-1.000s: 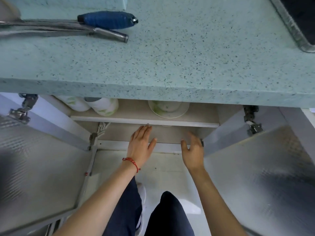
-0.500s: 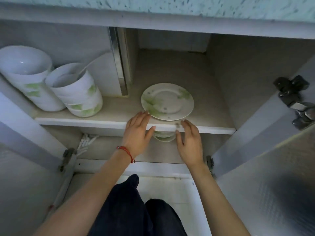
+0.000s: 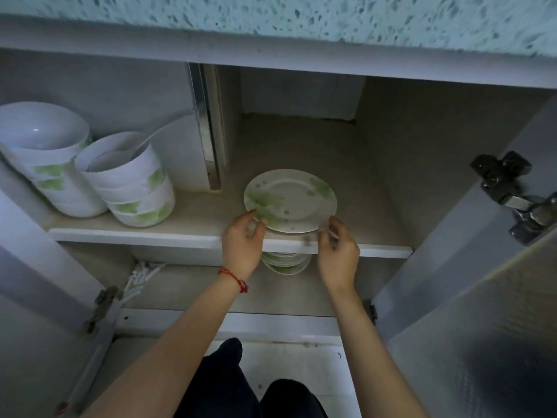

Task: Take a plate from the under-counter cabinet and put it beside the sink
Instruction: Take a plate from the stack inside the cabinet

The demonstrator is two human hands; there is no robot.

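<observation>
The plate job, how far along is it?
Early. Done: the cabinet doors stand open. In hand: the left hand and right hand grip the top plate at its near rim, over the shelf. Left: lifting it out and placing it beside the sink, which is out of view.

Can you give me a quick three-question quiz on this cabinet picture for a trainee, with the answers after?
1. True or false: both hands are at the near rim of the top plate.
2. Multiple choice: the two stacks of bowls stand A) left of the plates on the same shelf, B) on the countertop, C) on the cabinet floor.
3. Fill in: the red string bracelet is on the ___ wrist.

Key:
1. True; the left hand and right hand meet the rim at either side of its near edge.
2. A; the bowls stand on the shelf, left of the plates.
3. Left; see the bracelet.
</observation>
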